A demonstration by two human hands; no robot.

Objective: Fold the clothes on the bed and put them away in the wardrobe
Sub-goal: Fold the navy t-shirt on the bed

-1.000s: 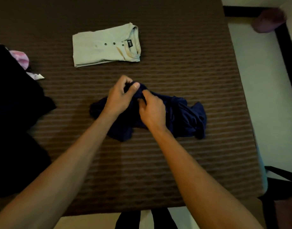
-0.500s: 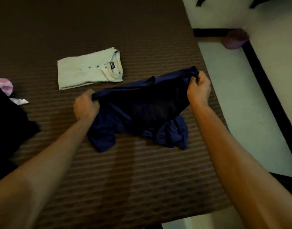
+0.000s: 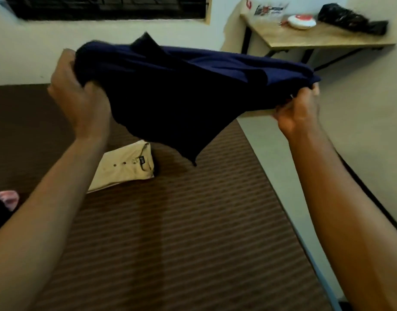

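Above the bed [image 3: 181, 232], the left hand [image 3: 78, 102] and right hand [image 3: 298, 108] each grip an end of the navy garment [image 3: 188, 90] (stretched, airborne); a folded cream shirt [image 3: 123, 169] lies at 7 o'clock beneath it.

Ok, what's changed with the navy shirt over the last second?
Both hands, left and right, moved apart along the navy shirt, kept their grip and lifted it clear of the bed, spread out in the air. The folded cream shirt stayed put.
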